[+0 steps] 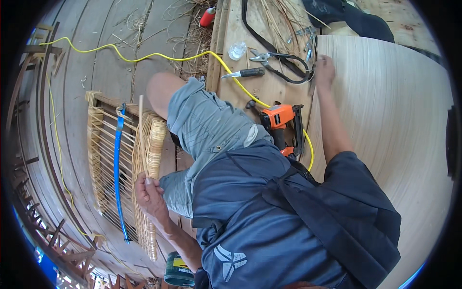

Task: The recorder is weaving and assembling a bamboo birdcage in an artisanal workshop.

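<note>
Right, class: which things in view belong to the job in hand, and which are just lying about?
Seemingly in the job:
- woven cane frame
- thin strip in the left hand

Seemingly lying about:
- orange nail gun
- black-handled knife
- red bottle
- green tub

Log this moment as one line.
Left hand: holding strip, beside woven frame | right hand: at board edge, grip unclear | nearby: pliers, knife, nailer
</note>
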A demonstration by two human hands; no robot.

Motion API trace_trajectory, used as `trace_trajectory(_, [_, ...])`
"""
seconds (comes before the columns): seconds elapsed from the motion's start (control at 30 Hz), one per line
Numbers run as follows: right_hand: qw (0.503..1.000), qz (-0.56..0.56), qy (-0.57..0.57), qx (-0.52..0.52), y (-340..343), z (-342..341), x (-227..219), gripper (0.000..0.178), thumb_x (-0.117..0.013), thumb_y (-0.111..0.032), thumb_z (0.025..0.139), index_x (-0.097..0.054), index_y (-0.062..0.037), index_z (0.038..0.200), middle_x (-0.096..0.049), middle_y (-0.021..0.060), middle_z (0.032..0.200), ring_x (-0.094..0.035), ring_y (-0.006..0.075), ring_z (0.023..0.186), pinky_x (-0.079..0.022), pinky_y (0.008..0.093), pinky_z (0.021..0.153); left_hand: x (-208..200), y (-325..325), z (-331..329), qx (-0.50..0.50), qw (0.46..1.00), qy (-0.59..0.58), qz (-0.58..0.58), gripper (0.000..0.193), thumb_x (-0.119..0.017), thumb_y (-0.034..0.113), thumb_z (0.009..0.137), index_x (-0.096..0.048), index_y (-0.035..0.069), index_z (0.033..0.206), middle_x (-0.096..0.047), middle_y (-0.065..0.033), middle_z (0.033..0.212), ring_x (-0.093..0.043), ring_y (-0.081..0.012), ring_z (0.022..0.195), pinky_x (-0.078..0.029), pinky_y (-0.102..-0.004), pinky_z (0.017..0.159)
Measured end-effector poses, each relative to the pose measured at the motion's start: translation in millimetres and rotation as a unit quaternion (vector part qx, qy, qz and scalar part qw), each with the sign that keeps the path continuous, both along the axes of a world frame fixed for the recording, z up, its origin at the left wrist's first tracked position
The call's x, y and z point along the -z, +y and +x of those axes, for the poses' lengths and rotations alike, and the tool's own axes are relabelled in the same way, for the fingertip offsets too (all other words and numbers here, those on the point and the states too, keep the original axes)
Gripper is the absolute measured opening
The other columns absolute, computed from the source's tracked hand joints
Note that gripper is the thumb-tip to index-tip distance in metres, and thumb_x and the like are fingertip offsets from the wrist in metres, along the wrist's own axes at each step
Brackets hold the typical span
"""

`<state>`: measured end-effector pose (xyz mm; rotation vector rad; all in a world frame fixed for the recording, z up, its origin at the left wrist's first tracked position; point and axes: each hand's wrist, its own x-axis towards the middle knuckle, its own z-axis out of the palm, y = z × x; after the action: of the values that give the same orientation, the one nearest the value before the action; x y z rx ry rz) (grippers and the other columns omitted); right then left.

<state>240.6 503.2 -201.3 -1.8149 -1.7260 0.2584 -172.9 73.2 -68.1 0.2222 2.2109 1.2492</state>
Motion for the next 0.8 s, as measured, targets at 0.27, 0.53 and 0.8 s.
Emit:
trace_trajectory(0.27, [0.920,-0.287,-0.247,0.096,1,0,14,0.041,-0.047,-0.023,0.084,-0.054,-0.0008,0.117,-0.055,0.0246,0.116,-0.051,0.0379,0.112,-0.041,0.0453,0.093,-9,18,-7,-0.019,0.996,-0.084,-0.037,0.032,-0.051,0.017,0.089,-0.048,0.001,0.117,-0.061,-0.0065,0.081,-0.052,-0.0070,0.052,-0.038,-0.0184,0.044])
trace_trajectory(0.53, [0.839,-0.301,-0.410,-0.192,54,48,85,0.030,-0.055,-0.021,0.073,-0.065,0.0042,0.085,-0.063,0.0271,0.091,-0.060,0.0410,0.091,-0.046,0.0474,0.079,10,7,-12,-0.060,0.989,-0.130,0.022,0.023,-0.044,0.008,0.087,-0.051,0.001,0.108,-0.061,-0.0057,0.078,-0.048,-0.0066,0.052,-0.037,-0.0208,0.045])
trace_trajectory(0.8, [0.995,-0.066,0.039,-0.061,58,6,-74,0.049,-0.059,-0.013,0.078,-0.045,0.0083,0.120,-0.061,0.0110,0.089,-0.059,0.0237,0.072,-0.050,0.0333,0.068,15,-27,9,-0.135,0.986,-0.098,-0.010,0.016,-0.054,0.016,0.089,-0.058,0.001,0.090,-0.054,0.0004,0.064,-0.045,-0.0056,0.057,-0.038,-0.0210,0.054])
